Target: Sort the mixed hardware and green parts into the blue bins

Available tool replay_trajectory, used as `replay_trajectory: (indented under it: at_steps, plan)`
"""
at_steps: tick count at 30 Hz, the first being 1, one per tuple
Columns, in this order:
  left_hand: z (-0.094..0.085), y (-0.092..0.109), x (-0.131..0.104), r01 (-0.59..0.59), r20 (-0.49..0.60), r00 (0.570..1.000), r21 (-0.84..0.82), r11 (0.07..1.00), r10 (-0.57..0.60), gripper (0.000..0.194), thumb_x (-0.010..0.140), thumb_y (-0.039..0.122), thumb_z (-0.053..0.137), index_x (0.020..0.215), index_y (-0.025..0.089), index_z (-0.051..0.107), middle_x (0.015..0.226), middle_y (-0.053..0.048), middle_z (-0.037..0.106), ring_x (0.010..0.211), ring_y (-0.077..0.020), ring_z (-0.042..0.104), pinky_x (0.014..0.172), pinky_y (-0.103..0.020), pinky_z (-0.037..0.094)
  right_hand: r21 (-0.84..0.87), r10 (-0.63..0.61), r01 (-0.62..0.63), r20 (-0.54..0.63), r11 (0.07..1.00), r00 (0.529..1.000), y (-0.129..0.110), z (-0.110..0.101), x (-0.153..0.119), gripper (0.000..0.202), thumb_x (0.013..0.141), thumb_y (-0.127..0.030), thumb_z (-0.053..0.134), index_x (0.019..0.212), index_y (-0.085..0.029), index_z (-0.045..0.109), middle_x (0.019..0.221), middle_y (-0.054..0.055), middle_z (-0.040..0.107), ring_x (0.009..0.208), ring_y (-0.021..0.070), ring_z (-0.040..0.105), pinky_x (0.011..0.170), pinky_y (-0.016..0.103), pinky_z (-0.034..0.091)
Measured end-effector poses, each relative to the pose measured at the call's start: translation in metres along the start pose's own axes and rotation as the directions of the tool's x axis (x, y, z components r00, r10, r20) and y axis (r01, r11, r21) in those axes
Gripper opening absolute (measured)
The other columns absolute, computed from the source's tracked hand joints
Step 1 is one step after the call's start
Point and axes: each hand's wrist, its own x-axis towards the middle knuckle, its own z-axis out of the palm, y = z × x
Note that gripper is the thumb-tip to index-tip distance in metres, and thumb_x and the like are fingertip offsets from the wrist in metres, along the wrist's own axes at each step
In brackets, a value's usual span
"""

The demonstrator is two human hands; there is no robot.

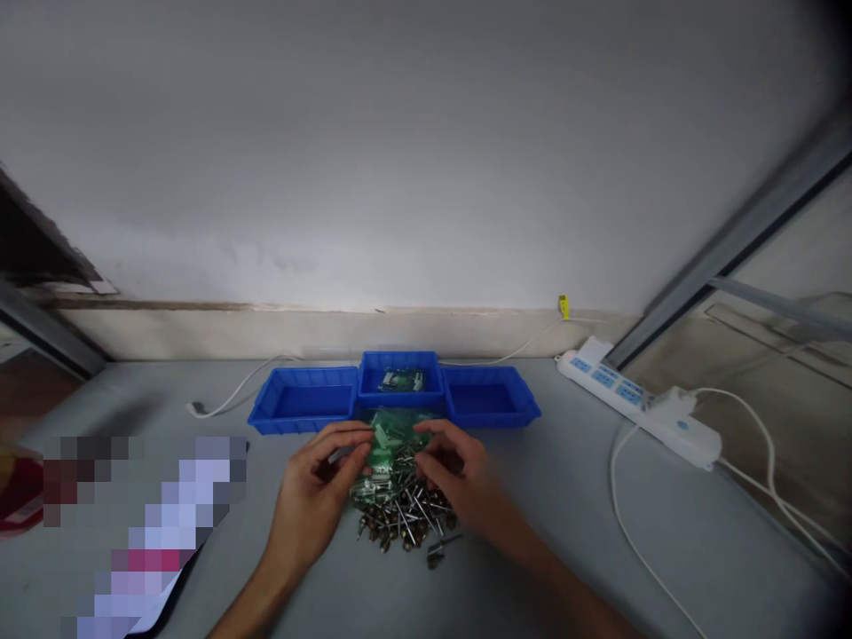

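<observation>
Both my hands hold a clear greenish plastic bag point(384, 437) above a heap of small metal parts. My left hand point(326, 470) pinches its left side between thumb and fingers. At the right side, my right hand point(456, 457) is closed on the plastic too. Pale strips or labels show inside the bag. Beneath it, the heap of metal parts point(406, 515) has thin silvery shafts and brownish heads; their exact kind is hard to make out. One such part point(436, 555) lies at the heap's near edge.
Behind my hands stand a left blue tray point(266, 410), a middle blue tray point(399, 358) with small bagged items inside, and a right blue tray point(525, 410). A white power strip point(626, 399) with cables lies at right. A blurred-out flat device point(179, 541) lies at left.
</observation>
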Motion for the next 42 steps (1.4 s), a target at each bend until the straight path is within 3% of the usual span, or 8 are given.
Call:
replay_trajectory:
  at_steps: [3,8,16,21,26,30,35,42]
  plan:
    - [0.002,0.001,0.001,0.142,0.010,0.990,-0.203,0.969,-0.143,0.023,0.079,0.036,0.073,0.093,0.019,0.067,0.081,-0.001,0.066,0.066,-0.0144,0.063,0.059,-0.026,0.057,0.151,0.097,-0.103,0.045,0.983,0.994,-0.002,0.003,0.000,0.031,0.084,-0.030,0.062,0.113,-0.021,0.058,0.065,-0.003,0.062,0.055,0.0116,0.056,0.053,0.024,0.045]
    - [0.007,0.003,0.000,0.227,0.086,0.974,-0.284,0.932,-0.211,0.032,0.077,0.036,0.076,0.102,0.019,0.066,0.080,0.000,0.063,0.067,-0.0146,0.061,0.061,-0.027,0.057,0.286,0.214,-0.227,0.076,0.931,0.974,-0.001,0.005,0.000,0.038,0.082,-0.040,0.065,0.113,-0.019,0.057,0.057,-0.004,0.063,0.043,0.0086,0.049,0.041,0.020,0.034]
    - [-0.001,-0.004,-0.001,-0.134,0.046,0.990,0.012,0.991,0.133,0.018,0.088,0.021,0.059,0.074,0.021,0.071,0.119,-0.008,0.055,0.116,-0.0250,0.053,0.093,-0.034,0.045,0.380,0.130,-0.157,0.095,0.912,0.987,-0.007,0.006,-0.004,0.017,0.077,-0.033,0.065,0.085,-0.021,0.073,0.076,0.003,0.069,0.061,0.0155,0.065,0.046,0.024,0.048]
    - [-0.001,-0.004,-0.001,-0.146,0.030,0.989,-0.018,0.989,0.146,0.014,0.091,0.021,0.056,0.102,0.024,0.063,0.116,-0.007,0.052,0.108,-0.0222,0.055,0.081,-0.031,0.051,0.214,-0.077,0.082,-0.034,0.973,0.996,-0.011,0.001,-0.009,0.013,0.081,-0.026,0.065,0.086,-0.023,0.077,0.073,0.002,0.070,0.055,0.0131,0.063,0.052,0.025,0.051]
    - [-0.003,-0.005,0.000,-0.304,0.157,0.952,0.394,0.867,0.263,0.015,0.091,0.018,0.054,0.104,0.023,0.058,0.109,-0.006,0.057,0.103,-0.0240,0.052,0.089,-0.040,0.045,0.157,-0.390,0.468,-0.364,0.870,0.846,-0.033,-0.015,-0.008,0.021,0.086,-0.021,0.064,0.102,-0.030,0.075,0.085,0.002,0.072,0.063,0.0141,0.065,0.057,0.027,0.054]
    - [-0.004,-0.009,-0.001,-0.399,0.314,0.915,0.623,0.673,0.253,0.021,0.089,0.016,0.053,0.109,0.022,0.059,0.115,-0.008,0.057,0.107,-0.0283,0.049,0.088,-0.045,0.042,0.085,-0.436,0.562,-0.540,0.822,0.720,-0.054,-0.023,0.007,0.026,0.087,-0.023,0.065,0.111,-0.030,0.072,0.100,0.004,0.072,0.073,0.0173,0.067,0.063,0.031,0.055]
    - [-0.004,-0.013,-0.002,-0.368,0.378,0.919,0.720,0.589,0.112,0.024,0.089,0.023,0.057,0.113,0.023,0.058,0.115,-0.008,0.059,0.104,-0.0310,0.051,0.081,-0.047,0.041,-0.029,-0.197,0.195,-0.164,0.980,0.967,-0.046,-0.019,0.025,0.032,0.084,-0.030,0.065,0.114,-0.023,0.070,0.100,0.007,0.074,0.090,0.0237,0.069,0.070,0.035,0.057]
    - [-0.002,-0.015,-0.003,-0.311,0.373,0.927,0.684,0.660,0.050,0.024,0.090,0.022,0.054,0.113,0.023,0.061,0.107,-0.008,0.063,0.101,-0.0313,0.053,0.082,-0.048,0.041,-0.310,-0.185,0.194,0.057,0.931,0.981,-0.013,-0.013,0.014,0.014,0.086,-0.025,0.061,0.089,-0.021,0.075,0.082,0.003,0.075,0.074,0.0175,0.068,0.067,0.028,0.050]
